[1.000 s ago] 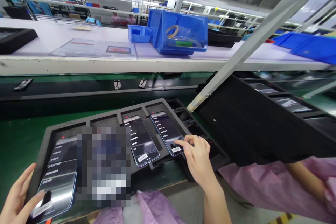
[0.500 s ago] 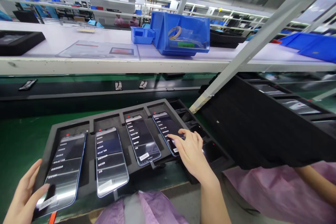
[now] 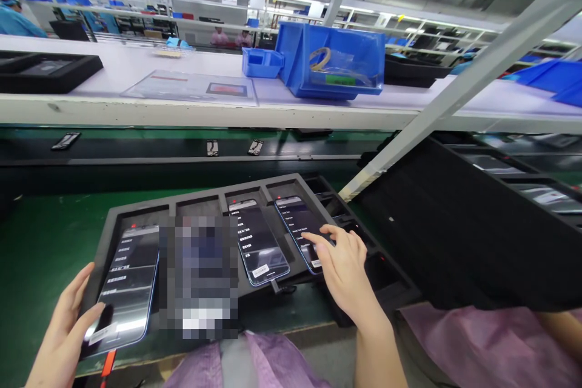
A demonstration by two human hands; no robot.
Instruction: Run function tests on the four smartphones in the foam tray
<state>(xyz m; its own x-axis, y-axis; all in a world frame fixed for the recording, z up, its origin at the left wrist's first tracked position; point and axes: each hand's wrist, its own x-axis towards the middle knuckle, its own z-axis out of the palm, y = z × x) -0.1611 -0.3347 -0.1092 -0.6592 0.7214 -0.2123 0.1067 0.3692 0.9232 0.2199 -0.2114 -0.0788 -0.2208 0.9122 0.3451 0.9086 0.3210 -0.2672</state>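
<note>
A black foam tray (image 3: 200, 203) lies in front of me on the green bench, with several phones in its slots, screens lit with menu lists. My right hand (image 3: 343, 270) hovers over the rightmost phone (image 3: 297, 224), fingers spread, the index fingertip touching its screen. My left hand (image 3: 68, 330) rests open at the tray's left front corner, thumb on the lower edge of the leftmost phone (image 3: 130, 282). Between them lie a blurred-out phone (image 3: 204, 279) and another lit phone (image 3: 257, 239).
A second black foam tray (image 3: 454, 224) leans tilted at the right, against a slanted white post (image 3: 454, 85). Beyond runs a dark conveyor (image 3: 182, 148) with small parts, then a white shelf holding blue bins (image 3: 334, 60). A pink-sleeved person sits at my right.
My right index finger slid up the rightmost phone's screen, whose menu now looks different. The view shifted slightly left; my left hand stayed at the tray corner.
</note>
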